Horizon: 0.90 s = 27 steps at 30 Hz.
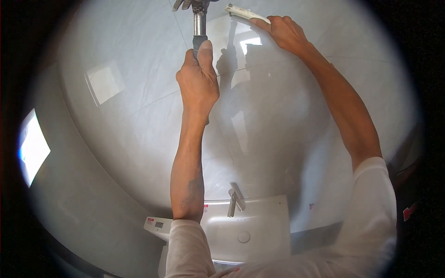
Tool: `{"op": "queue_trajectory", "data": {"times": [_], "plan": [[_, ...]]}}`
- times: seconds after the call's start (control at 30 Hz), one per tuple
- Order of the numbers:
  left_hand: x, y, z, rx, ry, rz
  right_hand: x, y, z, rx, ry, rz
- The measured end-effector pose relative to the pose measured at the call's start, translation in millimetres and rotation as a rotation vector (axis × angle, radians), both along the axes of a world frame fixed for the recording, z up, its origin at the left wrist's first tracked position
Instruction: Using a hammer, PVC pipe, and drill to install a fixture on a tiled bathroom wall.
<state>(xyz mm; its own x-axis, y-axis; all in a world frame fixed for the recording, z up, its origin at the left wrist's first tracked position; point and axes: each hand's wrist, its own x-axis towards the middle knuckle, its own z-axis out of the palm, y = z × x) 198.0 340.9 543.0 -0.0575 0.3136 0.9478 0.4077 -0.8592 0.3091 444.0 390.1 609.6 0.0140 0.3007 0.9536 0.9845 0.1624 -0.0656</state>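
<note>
My left hand (198,81) is closed around the black grip of a claw hammer (199,23). Its metal shaft points up and the head is cut off by the top edge. Farther right, my right hand (286,33) grips one end of a white, bar-like piece (245,13) with a small hole near its far end. The piece lies close to or against the glossy grey tiled wall (153,125); contact is hard to judge. Both arms are stretched out, and the hammer is left of the white piece, apart from it.
Below my arms is a white washbasin (264,222) with a metal tap (234,204). To its left, partly behind my left arm, stands a white fixture with a small display (159,225). A bright window-like patch (34,148) shows at the far left.
</note>
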Motion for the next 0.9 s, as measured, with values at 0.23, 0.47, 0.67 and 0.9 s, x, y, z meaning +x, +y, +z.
{"op": "queue_trajectory", "data": {"times": [0.23, 0.47, 0.67, 0.9], "plan": [[1.8, 14.9, 4.8, 0.023, 0.042, 0.038, -9.8, -8.7, 1.7, -0.075, 0.015, -0.038], [2.6, 8.3, 19.0, 0.095, 0.237, 0.229, 2.7, 4.3, -4.2, 0.001, -0.057, -0.095], [-16.0, -33.3, 26.8, 0.825, -0.114, 0.016, -6.4, -6.8, -4.3, -0.047, -0.068, -0.068], [12.2, 11.9, 12.3, 0.101, 0.138, 0.33, -7.6, -11.6, -5.3, -0.072, -0.014, -0.058]]}}
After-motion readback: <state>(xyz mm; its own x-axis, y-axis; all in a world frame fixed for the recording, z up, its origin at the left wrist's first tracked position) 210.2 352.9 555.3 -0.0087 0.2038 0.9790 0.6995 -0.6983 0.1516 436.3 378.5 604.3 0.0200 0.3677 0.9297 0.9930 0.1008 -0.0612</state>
